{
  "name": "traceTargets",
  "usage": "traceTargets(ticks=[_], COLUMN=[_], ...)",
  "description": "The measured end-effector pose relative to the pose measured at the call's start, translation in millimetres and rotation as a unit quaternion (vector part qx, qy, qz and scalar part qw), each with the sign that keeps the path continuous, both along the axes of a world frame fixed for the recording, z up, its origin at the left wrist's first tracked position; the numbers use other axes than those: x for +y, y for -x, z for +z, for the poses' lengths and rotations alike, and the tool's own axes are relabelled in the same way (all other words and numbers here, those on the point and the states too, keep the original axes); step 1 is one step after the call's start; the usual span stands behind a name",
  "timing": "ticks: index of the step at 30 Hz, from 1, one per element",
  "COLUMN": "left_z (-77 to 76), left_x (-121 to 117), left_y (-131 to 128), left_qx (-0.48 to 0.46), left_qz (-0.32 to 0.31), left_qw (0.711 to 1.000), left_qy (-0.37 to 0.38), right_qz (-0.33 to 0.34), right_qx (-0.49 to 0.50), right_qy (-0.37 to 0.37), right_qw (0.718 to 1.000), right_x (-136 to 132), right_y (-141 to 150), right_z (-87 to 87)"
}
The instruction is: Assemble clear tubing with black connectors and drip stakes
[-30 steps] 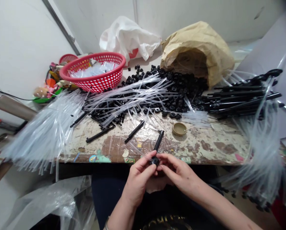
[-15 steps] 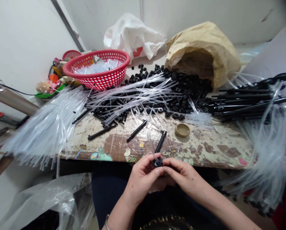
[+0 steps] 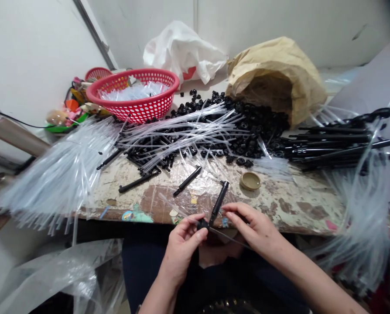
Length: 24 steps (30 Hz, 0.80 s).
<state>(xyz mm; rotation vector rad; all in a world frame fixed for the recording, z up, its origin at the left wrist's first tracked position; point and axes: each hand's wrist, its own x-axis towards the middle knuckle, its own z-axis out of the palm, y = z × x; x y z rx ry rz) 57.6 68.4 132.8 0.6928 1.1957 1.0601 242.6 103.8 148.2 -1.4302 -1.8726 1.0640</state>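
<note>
Beside the black rod (image 3: 220,201), the left hand (image 3: 183,245) pinches a cap (image 3: 202,224) whose tube (image 3: 227,237) the right hand (image 3: 256,227), grip unclear, could snag loose.

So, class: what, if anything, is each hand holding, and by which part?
The left hand pinches a small black plastic fitting by its outer edge, between thumb and fingers; the right hand appears to hold nothing.

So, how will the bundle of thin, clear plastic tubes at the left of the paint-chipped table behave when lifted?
The tubes would probably flop, since their ends hang past the table's edge. They may slide and fan apart: they look glossy and spread out. Being thin, each is likely light.
</note>
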Motion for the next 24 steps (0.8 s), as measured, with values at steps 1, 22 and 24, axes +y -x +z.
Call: traceTargets(ticks=[1, 22, 24], left_z=[-1.6, -5.0, -6.1], left_x=[-1, -9, -10], left_y=[2, 14, 13], left_qx=[-0.004, -0.160, -0.147], left_qz=[0.020, 0.114, 0.109], left_qw=[1.000, 0.978, 0.981], left_qy=[0.006, 0.065, 0.066], right_qz=[-0.011, -0.068, -0.072], right_qx=[-0.014, -0.158, -0.138], right_qy=[-0.016, -0.155, -0.166], right_qw=[1.000, 0.973, 0.974], right_x=[6, 90, 91], right_y=[-1, 28, 28], right_z=[-3.9, -42.5, -35.2])
